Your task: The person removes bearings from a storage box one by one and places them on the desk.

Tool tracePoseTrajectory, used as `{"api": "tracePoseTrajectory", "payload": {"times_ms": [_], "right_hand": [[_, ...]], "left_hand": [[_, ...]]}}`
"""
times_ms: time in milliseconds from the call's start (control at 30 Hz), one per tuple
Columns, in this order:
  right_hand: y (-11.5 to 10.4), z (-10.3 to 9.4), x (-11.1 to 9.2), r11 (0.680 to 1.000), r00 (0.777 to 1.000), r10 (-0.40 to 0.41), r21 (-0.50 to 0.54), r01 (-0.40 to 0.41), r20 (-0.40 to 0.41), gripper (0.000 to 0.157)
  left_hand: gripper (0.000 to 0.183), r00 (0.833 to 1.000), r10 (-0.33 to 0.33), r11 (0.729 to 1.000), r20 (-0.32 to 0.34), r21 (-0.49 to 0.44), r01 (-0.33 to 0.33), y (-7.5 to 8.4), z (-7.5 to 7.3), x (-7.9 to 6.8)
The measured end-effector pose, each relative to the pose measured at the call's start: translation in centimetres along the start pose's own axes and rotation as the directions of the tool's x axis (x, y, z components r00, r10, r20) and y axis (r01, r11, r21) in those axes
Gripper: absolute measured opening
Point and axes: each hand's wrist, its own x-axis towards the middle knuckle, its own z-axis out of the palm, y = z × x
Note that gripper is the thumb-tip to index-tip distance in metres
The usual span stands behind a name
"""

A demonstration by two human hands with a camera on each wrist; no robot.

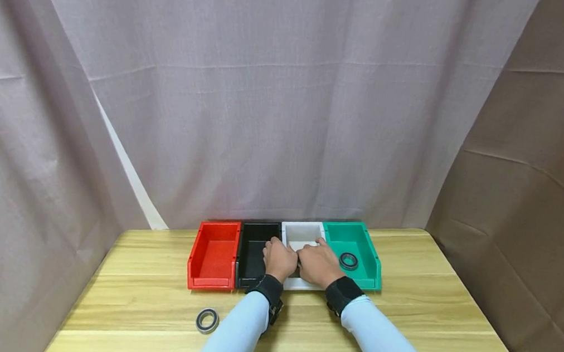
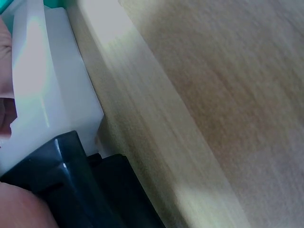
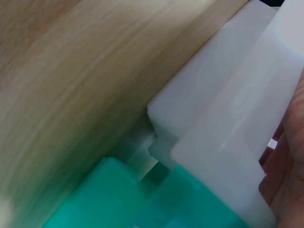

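Side by side, my left hand [image 1: 281, 258] and right hand [image 1: 319, 263] reach down at the white bin [image 1: 303, 224]. The left hand lies over the edge shared with the black bin [image 1: 259, 230], its fingers bent downward. In the right wrist view, part of the right hand [image 3: 292, 156] shows behind the white bin's front wall [image 3: 223, 128]. Something small and dark shows between the hands, too covered to identify. Most fingertips are hidden, so what either hand holds is unclear. One ring-shaped bearing [image 1: 341, 261] lies in the green bin [image 1: 373, 267].
At the left end of the row stands a red bin [image 1: 212, 282]. Another bearing [image 1: 198, 321] lies on the wooden table [image 1: 150, 298] in front of it, near my left forearm. A grey curtain [image 1: 267, 113] hangs directly behind the bins, and brown cloth [image 1: 525, 219] borders the right side.
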Motion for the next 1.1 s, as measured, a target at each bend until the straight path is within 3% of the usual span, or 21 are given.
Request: {"api": "tracePoseTrajectory", "payload": {"times_ms": [1100], "right_hand": [[-0.14,-0.26,0.23,1.000,0.999,0.022,0.007,-0.022,0.036,0.015]], "left_hand": [[0.039,1.000,-0.016,1.000,-0.003,0.018,0.016,0.16,-0.18,-0.05]]}}
